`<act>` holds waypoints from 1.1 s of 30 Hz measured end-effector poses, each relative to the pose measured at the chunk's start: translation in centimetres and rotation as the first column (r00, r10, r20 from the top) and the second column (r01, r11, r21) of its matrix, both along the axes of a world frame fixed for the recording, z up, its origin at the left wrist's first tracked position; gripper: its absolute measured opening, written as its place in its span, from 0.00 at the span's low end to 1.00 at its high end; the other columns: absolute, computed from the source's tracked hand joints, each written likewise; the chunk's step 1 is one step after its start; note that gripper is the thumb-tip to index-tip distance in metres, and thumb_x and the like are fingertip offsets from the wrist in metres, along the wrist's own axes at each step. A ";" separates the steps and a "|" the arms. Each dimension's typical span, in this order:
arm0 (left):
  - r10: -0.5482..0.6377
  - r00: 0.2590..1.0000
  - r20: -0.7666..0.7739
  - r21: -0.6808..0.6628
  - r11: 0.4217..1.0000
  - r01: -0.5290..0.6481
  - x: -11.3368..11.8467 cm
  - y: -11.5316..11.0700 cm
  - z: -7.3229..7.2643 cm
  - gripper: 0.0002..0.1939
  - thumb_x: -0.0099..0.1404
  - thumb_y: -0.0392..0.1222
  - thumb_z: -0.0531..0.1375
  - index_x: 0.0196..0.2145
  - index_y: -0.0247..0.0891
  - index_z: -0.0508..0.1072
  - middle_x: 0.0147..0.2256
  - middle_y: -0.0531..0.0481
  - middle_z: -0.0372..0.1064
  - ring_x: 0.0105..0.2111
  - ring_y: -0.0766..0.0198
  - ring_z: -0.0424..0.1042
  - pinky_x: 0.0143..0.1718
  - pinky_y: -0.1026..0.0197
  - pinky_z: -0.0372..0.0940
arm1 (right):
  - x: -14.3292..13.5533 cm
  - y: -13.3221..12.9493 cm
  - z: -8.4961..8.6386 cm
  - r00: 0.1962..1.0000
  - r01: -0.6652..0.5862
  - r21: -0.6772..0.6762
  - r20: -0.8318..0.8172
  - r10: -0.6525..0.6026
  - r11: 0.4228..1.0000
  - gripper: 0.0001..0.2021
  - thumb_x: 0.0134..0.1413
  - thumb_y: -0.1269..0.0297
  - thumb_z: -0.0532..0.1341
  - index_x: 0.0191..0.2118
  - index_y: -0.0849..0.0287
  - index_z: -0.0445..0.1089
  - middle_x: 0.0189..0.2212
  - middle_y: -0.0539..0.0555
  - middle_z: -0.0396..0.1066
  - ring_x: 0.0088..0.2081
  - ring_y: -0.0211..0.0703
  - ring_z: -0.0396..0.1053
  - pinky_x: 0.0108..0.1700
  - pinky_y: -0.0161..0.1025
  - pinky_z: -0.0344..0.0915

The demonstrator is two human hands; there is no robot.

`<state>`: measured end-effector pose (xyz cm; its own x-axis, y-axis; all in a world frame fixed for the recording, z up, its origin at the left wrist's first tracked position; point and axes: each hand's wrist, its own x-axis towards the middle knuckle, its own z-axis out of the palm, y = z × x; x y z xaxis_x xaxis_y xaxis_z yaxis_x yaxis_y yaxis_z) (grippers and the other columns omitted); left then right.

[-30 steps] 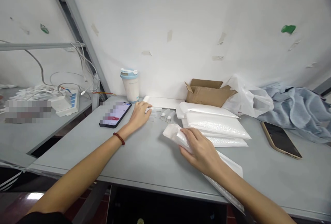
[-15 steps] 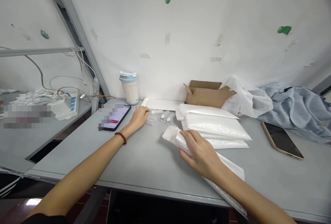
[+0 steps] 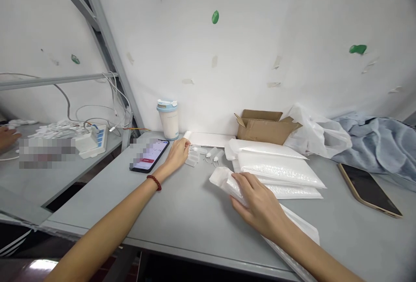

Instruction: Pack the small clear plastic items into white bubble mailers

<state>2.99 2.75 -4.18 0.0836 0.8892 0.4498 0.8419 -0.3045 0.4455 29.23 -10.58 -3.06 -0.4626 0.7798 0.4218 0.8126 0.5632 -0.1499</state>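
My right hand [image 3: 256, 201] is closed around a white bubble mailer [image 3: 223, 178], whose open-looking end points left and whose body runs back under the wrist. Behind it lies a stack of several more bubble mailers [image 3: 279, 167]. My left hand [image 3: 178, 152], with a red bead bracelet [image 3: 154, 182] at the wrist, reaches to the back of the table. Its fingers are pinched together beside some small clear plastic pieces [image 3: 193, 159]; whatever is between them is too small to name. Small white cylinders with cord loops [image 3: 215, 155] lie just to the right, in front of a flat white box [image 3: 212, 139].
A lit phone [image 3: 150, 157] and a lidded cup [image 3: 169, 121] stand left of my left hand. At the back right are an open cardboard box [image 3: 266, 129], a plastic bag [image 3: 320, 132], a blue cloth [image 3: 373, 143] and another phone [image 3: 368, 190]. Another person's hand [image 3: 8, 138] shows at the far left.
The view has tilted up and swung slightly left, so everything sits lower and further right. Another person's hand has come into view at the left edge. Both my hands keep nearly the same places.
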 end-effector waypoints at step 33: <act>-0.150 0.989 0.005 -0.093 0.984 0.150 -1.0 0.5 -0.9 0.10 0.57 0.38 0.52 0.30 0.36 0.73 0.33 0.45 0.71 0.36 0.57 0.68 0.40 0.58 0.62 | -0.2 0.0 0.3 1.000 0.017 -0.005 0.008 -0.017 1.000 0.18 0.53 0.66 0.54 0.50 0.60 0.57 0.45 0.62 0.65 0.43 0.53 0.67 0.37 0.47 0.69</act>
